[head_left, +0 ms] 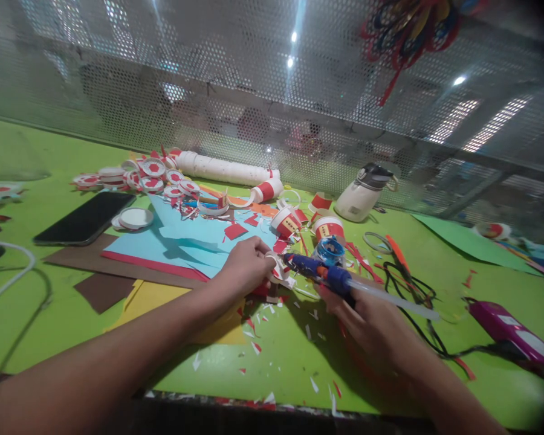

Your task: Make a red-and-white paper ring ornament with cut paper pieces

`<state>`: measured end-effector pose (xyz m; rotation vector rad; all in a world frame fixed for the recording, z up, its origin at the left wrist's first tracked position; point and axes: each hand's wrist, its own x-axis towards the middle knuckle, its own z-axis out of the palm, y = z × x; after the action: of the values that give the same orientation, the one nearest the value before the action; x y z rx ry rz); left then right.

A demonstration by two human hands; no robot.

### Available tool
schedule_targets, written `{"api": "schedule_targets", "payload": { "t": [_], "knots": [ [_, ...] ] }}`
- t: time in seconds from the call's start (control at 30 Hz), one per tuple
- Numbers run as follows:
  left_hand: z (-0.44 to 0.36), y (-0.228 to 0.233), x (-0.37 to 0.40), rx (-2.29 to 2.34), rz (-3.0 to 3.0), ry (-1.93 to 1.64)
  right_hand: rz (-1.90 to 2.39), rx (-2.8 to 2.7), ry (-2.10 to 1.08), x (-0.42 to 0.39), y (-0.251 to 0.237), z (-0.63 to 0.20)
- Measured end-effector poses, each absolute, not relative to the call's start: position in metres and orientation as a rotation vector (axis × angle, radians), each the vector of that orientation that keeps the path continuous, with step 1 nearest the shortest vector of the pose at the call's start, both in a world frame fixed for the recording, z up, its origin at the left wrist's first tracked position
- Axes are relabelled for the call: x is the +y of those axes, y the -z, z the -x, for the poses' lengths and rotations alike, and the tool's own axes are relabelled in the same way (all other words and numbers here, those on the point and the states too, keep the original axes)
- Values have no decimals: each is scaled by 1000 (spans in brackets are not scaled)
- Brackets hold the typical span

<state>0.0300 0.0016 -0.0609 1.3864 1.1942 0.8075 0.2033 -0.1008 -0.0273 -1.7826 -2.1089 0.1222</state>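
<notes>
My right hand (362,314) is wrapped round a blue hot glue gun (320,270), with a clear glue stick (392,299) jutting from its rear. The nozzle points left, close to a small white paper cup piece (278,267) that my left hand (247,266) pinches between its fingers. Whether the nozzle touches the piece I cannot tell. Right behind the hands stand red and white paper cups (286,222), along with a blue-topped clear container (330,249). Red and white paper scraps (256,347) are scattered below on the green table (281,362).
Blue paper sheets (176,235), a black phone (86,217) and a pile of cup pieces (152,172) lie left. A stacked white cup tube (226,168) rests behind. Rightward are a white bottle (362,193), orange-handled scissors (396,252), black cable (430,326) and a purple device (512,332).
</notes>
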Motion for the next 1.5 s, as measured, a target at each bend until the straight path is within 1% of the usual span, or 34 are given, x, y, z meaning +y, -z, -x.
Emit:
{"api": "schedule_targets", "payload": {
  "t": [0.2,0.53,0.8,0.9,1.0,1.13,1.23,1.5],
  "knots": [
    [-29,66,4,1176,-1439,-805,1738,-2103,-186,-100,27,-199],
    [-29,64,3,1162,-1430,-803,1787,-2127,-170,-98,31,-203],
    [-30,64,5,1187,-1407,-789,1818,-2099,-50,-99,26,-212],
    [-30,62,3,1193,-1405,-767,1827,-2110,-87,-99,25,-212],
    [-29,61,2,1178,-1394,-769,1742,-2178,-146,-98,26,-210],
    [-29,63,2,1160,-1370,-791,1714,-2185,-156,-97,29,-210],
    [-29,63,2,1123,-1345,-806,1767,-2064,-83,-95,27,-216],
    [-30,63,0,1052,-1277,-807,1871,-1368,299,-90,-6,-268]
  ]
}}
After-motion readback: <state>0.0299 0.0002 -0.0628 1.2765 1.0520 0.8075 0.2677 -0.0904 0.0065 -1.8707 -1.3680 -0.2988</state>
